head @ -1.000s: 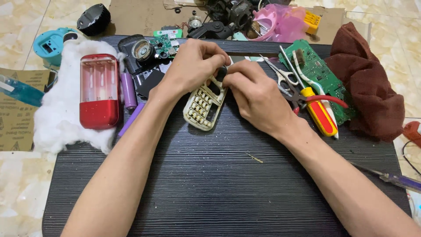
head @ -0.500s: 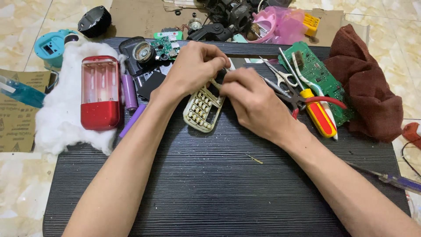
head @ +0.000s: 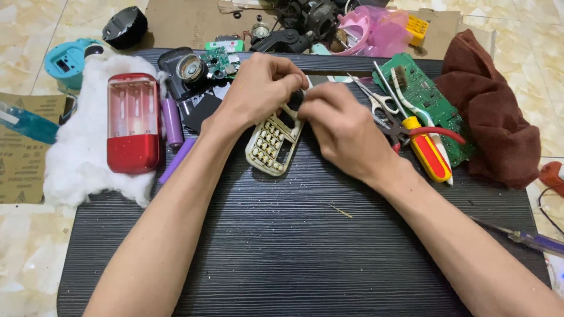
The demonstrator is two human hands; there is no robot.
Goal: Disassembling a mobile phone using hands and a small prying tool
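Both hands are staying almost where they were a second ago, the right one having shifted only a little over the top of the keypad shell. On the black ribbed mat (head: 282, 258), the person is working at a cream phone keypad shell (head: 271, 144), which is lying tilted near the mat's far middle. The left hand (head: 261, 88) is pinching the shell's upper end, fingers curled tight around it. The right hand (head: 343, 132) is closing narrowly on the same top end from the other side, so the shell's lower part is sticking out below both grips. A red-and-yellow screwdriver (head: 427, 154) is lying just beside the right hand.
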